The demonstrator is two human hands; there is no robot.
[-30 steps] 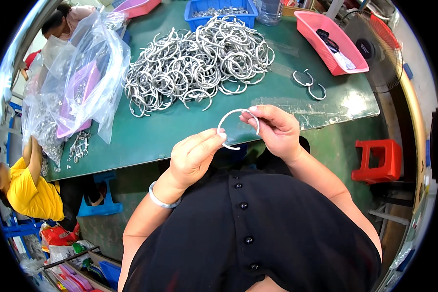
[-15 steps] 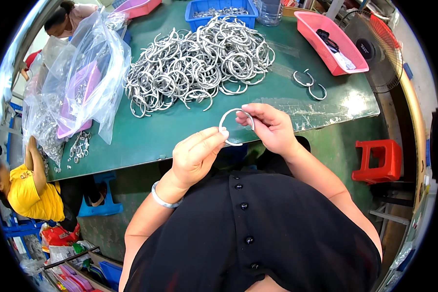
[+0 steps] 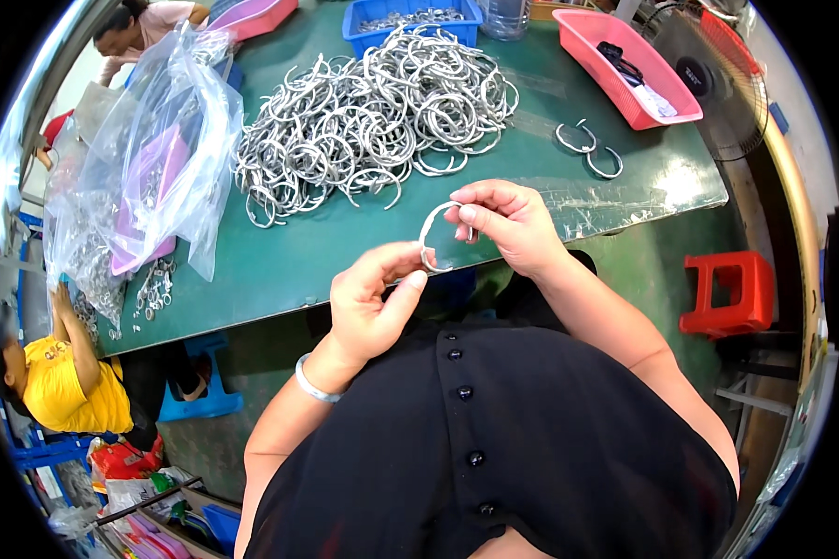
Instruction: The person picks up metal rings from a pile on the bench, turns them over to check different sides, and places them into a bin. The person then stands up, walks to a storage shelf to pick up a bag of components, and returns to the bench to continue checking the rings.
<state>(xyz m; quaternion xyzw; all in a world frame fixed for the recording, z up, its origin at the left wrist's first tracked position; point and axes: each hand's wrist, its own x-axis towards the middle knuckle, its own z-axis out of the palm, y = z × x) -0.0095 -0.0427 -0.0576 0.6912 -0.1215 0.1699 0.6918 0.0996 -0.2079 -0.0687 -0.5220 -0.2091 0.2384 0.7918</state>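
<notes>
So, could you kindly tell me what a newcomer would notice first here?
The big heap of silvery open rings on the green table would probably draw the eye first. In front of it, the right hand pinches one ring beside the left hand. A pink basket stands far right.

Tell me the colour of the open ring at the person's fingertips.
The ring is silver, clearest in the head view.

Open ring (image 3: pixel 425 228) partly behind right hand (image 3: pixel 517 228)
</notes>
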